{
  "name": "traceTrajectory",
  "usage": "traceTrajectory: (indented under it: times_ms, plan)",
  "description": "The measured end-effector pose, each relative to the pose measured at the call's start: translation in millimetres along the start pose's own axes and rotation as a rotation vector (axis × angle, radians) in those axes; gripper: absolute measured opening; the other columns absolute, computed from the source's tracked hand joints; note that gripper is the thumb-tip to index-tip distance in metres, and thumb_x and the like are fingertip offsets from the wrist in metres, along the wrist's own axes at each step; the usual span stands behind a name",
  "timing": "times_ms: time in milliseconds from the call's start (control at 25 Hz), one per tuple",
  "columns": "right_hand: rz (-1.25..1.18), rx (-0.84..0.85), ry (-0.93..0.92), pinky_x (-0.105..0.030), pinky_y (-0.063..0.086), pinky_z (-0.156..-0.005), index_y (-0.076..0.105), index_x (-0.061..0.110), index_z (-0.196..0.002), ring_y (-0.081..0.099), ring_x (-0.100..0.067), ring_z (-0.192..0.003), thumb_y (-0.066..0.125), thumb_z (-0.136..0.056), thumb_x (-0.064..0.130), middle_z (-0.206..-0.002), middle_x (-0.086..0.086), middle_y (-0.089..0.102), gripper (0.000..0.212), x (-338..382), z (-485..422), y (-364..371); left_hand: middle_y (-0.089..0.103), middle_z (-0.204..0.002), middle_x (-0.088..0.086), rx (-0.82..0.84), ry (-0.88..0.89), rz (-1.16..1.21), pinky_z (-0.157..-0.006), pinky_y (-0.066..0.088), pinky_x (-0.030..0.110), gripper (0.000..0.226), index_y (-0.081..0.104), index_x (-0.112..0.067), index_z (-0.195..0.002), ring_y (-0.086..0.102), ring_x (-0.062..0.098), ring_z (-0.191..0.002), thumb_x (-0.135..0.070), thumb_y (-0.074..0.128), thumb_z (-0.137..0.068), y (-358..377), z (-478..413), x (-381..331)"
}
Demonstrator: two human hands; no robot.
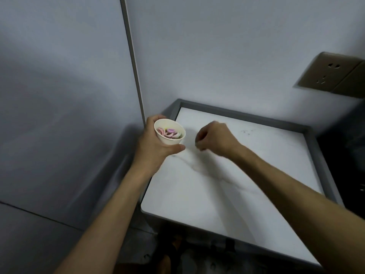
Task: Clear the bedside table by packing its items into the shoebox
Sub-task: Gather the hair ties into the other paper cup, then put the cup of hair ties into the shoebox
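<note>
Head cam had the left hand (153, 143) wrapped around a small white paper cup (170, 134), fingers round the back and thumb across the front low down, so it was held just above the near-left edge of the counter (237, 184); inside it sat a little pile of pink and pastel hair ties (169, 133). Just right of that, the right hand (214, 138) was curled in, fingertips pinched together; couldn't tell if it had anything in it, too blurry. Shoebox wasn't in shot at all. My worry was the cup; it's open-topped and leaning a bit, so a quick swing toward the box could've spilled ties on the floor, and squeezing thin paper could've buckled it.
</note>
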State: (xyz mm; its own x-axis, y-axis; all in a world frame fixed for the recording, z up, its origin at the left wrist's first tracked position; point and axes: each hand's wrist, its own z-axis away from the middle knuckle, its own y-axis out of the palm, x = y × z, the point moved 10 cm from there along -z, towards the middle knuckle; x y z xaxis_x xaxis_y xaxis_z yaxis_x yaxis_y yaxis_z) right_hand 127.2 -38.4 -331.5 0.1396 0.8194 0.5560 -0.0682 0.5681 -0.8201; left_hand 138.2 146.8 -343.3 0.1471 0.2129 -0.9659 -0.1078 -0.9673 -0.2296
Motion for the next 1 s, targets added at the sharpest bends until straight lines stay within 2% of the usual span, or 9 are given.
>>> traceTrajectory:
  times_ms: [80,160,280,360,480,560,640,840,1000]
  plan:
    - [-0.243,-0.131,-0.037,-0.022,0.051,-0.051,0.073,0.017,-0.065,0.066,-0.010,-0.056,0.070,-0.069,0.009,-0.060,0.003,0.071,0.009,14.8,6.3,-47.4,0.063,-0.106,-0.009,0.076,0.018,-0.014,-0.072,0.055,0.022,0.081,0.048,-0.029,-0.118,0.064,0.008,-0.095,-0.012,0.095,-0.055,15.1,4.1,-8.6]
    - [-0.250,-0.127,-0.171,-0.016,0.047,-0.048,0.073,0.020,-0.065,0.065,-0.004,-0.055,0.071,-0.067,0.011,-0.059,0.007,0.070,0.009,46.2,18.4,-66.3,0.064,-0.110,-0.010,0.154,0.019,-0.001,-0.074,0.057,0.025,0.083,0.048,-0.028,-0.123,0.065,0.008,-0.098,-0.016,0.095,-0.057,36.2,10.8,-21.2]
    - [0.097,0.001,-0.333,-0.015,0.047,-0.056,0.076,0.021,-0.077,0.065,-0.007,-0.066,0.067,-0.073,0.009,-0.071,0.006,0.072,0.016,72.6,47.1,-48.8,0.067,-0.109,-0.014,0.210,0.018,0.014,-0.078,0.057,0.027,0.085,0.048,-0.031,-0.126,0.066,0.002,-0.097,-0.023,0.093,-0.054,65.8,25.6,-41.1]
    - [0.241,0.059,-0.360,-0.015,0.045,-0.057,0.076,0.020,-0.083,0.062,-0.012,-0.068,0.059,-0.077,0.004,-0.076,0.004,0.070,0.024,63.0,64.9,-47.5,0.069,-0.105,-0.015,0.238,0.012,0.013,-0.076,0.057,0.030,0.084,0.049,-0.034,-0.124,0.066,0.001,-0.094,-0.023,0.091,-0.052,85.1,35.7,-50.7]
    - [0.266,0.091,-0.336,-0.015,0.041,-0.053,0.075,0.016,-0.081,0.057,-0.014,-0.064,0.055,-0.078,-0.001,-0.069,0.006,0.064,0.027,37.9,97.7,-73.2,0.070,-0.098,-0.020,0.296,0.030,0.010,-0.069,0.054,0.028,0.081,0.048,-0.041,-0.117,0.067,-0.001,-0.089,-0.025,0.089,-0.050,119.2,53.6,-74.6]
    - [0.297,0.072,-0.306,-0.030,0.049,-0.061,0.075,0.015,-0.083,0.062,-0.020,-0.069,0.053,-0.080,-0.002,-0.075,0.001,0.069,0.028,21.8,121.9,-97.2,0.069,-0.096,-0.025,0.349,0.063,0.010,-0.069,0.057,0.027,0.080,0.048,-0.044,-0.115,0.067,-0.003,-0.086,-0.027,0.089,-0.049,146.0,69.6,-100.4]
    - [0.258,0.002,-0.257,-0.033,0.053,-0.070,0.077,0.021,-0.089,0.065,-0.018,-0.075,0.056,-0.083,0.001,-0.083,0.000,0.072,0.030,4.5,149.7,-132.3,0.069,-0.097,-0.025,0.400,0.085,0.041,-0.069,0.057,0.026,0.079,0.049,-0.044,-0.115,0.067,-0.003,-0.088,-0.030,0.088,-0.048,174.1,87.6,-129.1]
    - [0.077,-0.278,-0.194,-0.021,0.053,-0.077,0.077,0.022,-0.088,0.066,-0.002,-0.078,0.072,-0.081,0.010,-0.083,0.008,0.073,0.015,-41.2,224.4,-243.2,0.065,-0.101,-0.020,0.510,0.131,0.101,-0.063,0.054,0.017,0.073,0.048,-0.047,-0.111,0.064,0.002,-0.094,-0.035,0.086,-0.050,236.0,131.5,-197.1]
    - [0.185,-0.313,-0.087,-0.007,0.042,-0.063,0.076,0.019,-0.088,0.059,0.001,-0.065,0.081,-0.075,0.022,-0.074,0.010,0.066,0.013,-93.8,286.5,-293.0,0.062,-0.108,-0.012,0.623,0.194,0.107,-0.064,0.052,0.014,0.075,0.047,-0.039,-0.120,0.062,0.012,-0.099,-0.027,0.090,-0.060,296.0,175.2,-248.9]
